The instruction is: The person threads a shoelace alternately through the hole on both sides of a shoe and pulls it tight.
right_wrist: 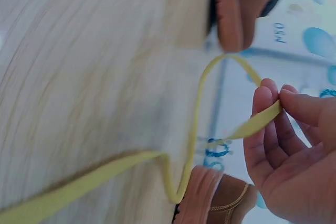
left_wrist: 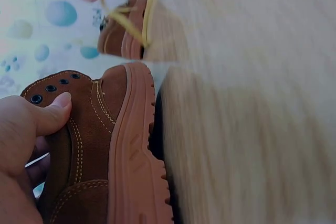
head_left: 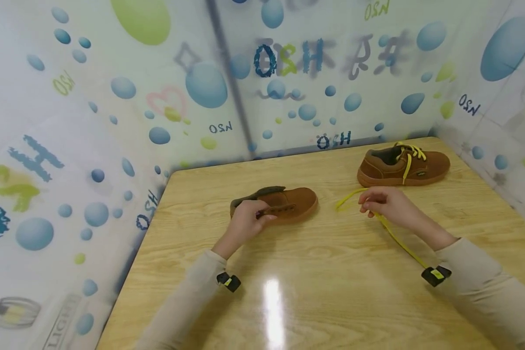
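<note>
On the wooden table [head_left: 323, 262] is the unlaced shoe [head_left: 305, 200], left hand [head_left: 247, 221] pinching its eyelet flap [left_wrist: 83, 95], right hand [head_left: 387, 206] pinching a yellow lace [right_wrist: 257, 123] near the laced shoe [head_left: 389, 172], looks like lacing prep, next move probably calls for bringing that lace to an eyelet [left_wrist: 75, 76]

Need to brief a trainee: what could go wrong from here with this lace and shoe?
The lace hangs in a long, loose curve from the right grip, so it might tangle or kink. The eyelets look small, so a limp lace could miss them if threaded. The left grip holds the unlaced shoe by the flap, so the shoe might tip or slip if tugged.
</note>
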Demonstrator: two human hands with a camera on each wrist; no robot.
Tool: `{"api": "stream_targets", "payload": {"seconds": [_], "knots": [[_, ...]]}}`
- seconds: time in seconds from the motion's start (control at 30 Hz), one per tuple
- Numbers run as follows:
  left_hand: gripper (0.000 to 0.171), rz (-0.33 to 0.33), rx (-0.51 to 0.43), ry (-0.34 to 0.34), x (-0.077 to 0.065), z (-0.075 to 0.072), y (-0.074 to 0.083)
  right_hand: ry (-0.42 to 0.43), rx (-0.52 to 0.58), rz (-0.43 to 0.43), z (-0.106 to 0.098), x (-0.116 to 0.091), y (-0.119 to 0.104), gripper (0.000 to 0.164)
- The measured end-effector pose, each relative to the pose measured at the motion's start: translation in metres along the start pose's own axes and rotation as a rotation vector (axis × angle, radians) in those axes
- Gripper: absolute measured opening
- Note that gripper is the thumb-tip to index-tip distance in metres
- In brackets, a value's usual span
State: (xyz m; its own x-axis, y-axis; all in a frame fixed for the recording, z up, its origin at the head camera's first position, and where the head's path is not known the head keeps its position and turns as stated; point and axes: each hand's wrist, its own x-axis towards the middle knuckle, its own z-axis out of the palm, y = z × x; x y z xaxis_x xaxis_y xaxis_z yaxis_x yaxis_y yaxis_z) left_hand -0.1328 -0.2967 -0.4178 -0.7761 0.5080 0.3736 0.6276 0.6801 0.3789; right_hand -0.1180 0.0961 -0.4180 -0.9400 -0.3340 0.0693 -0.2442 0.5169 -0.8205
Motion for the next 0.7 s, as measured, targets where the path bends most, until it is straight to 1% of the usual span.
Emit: {"api": "stream_targets", "payload": {"seconds": [0.1, 0.17, 0.23, 0.3, 0.4, 0.47, 0.53, 0.6, 0.63, 0.7], "knots": [[0.03, 0.041, -0.012, 0.01, -0.001, 0.005, 0.012, -0.006, 0.154, 0.05, -0.006, -0.004, -0.01, 0.028], [0.031, 0.065, -0.015, 0.012, -0.003, 0.008, 0.02, -0.013, 0.251, 0.059, -0.01, -0.007, -0.016, 0.034], [0.029, 0.085, -0.007, 0.008, -0.004, 0.012, 0.028, -0.022, 0.332, 0.033, -0.013, -0.011, -0.022, 0.037], [0.027, 0.1, 0.002, -0.003, -0.005, 0.014, 0.036, -0.011, 0.378, -0.008, -0.016, -0.013, -0.026, 0.037], [0.016, 0.124, 0.013, -0.015, -0.007, 0.018, 0.047, 0.048, 0.367, -0.04, -0.019, -0.016, -0.032, 0.036], [0.012, 0.139, 0.01, -0.027, -0.009, 0.021, 0.053, 0.094, 0.331, -0.023, -0.02, -0.019, -0.037, 0.033], [0.011, 0.149, 0.01, -0.047, -0.011, 0.023, 0.059, 0.137, 0.29, 0.015, -0.019, -0.022, -0.041, 0.033], [0.012, 0.157, 0.014, -0.074, -0.014, 0.025, 0.064, 0.175, 0.27, 0.033, -0.017, -0.026, -0.046, 0.031], [0.012, 0.161, 0.018, -0.091, -0.015, 0.025, 0.067, 0.192, 0.253, 0.032, -0.015, -0.028, -0.048, 0.031], [0.012, 0.163, 0.037, -0.123, -0.016, 0.025, 0.071, 0.225, 0.256, 0.013, -0.012, -0.031, -0.053, 0.029]]}}
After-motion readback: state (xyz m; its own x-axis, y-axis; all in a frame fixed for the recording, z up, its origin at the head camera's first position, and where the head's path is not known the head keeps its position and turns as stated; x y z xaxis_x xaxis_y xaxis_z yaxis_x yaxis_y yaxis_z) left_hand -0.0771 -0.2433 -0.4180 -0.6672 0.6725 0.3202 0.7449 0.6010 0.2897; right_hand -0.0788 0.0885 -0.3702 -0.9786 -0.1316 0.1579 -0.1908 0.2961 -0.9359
